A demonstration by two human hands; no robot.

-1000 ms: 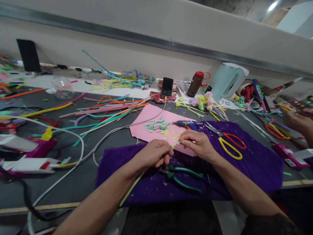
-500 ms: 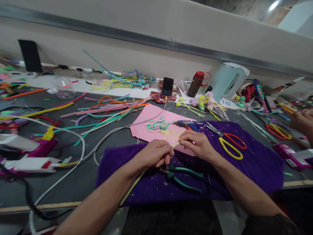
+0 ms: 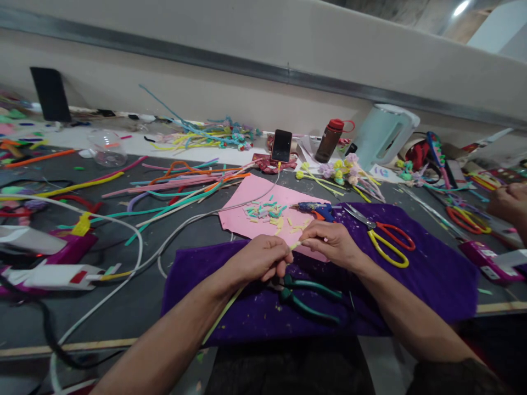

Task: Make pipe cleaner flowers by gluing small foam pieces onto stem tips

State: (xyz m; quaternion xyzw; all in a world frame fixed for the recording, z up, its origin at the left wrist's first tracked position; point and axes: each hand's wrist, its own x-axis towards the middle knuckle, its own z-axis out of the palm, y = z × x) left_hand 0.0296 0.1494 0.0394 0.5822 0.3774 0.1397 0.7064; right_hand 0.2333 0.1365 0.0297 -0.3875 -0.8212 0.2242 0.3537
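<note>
A pale yellow pipe cleaner [image 3: 224,315] runs from below my left wrist up through my left hand [image 3: 267,257], whose fingers are closed around it. My right hand [image 3: 327,244] pinches the short end that sticks out toward it. Both hands hover over the purple cloth [image 3: 197,274] and the near edge of the pink sheet [image 3: 234,214]. On that sheet lie short cut pieces [image 3: 265,211] in teal, white and yellow. Green-handled pliers [image 3: 310,310] rest on the cloth under my hands. To the right are scissors [image 3: 382,238] with red and yellow handles, beside a blue glue gun [image 3: 315,208].
Long coloured pipe cleaners [image 3: 185,184] lie left of the sheet, with a white cable [image 3: 164,241] across the table. Behind stand a phone [image 3: 282,145], a bottle [image 3: 329,142] and a pale blue kettle [image 3: 381,134]. Another person's hand [image 3: 508,203] is at the right edge.
Hardly anything differs. My right hand has shifted very slightly to the left; both hands keep their hold on the pipe cleaner.
</note>
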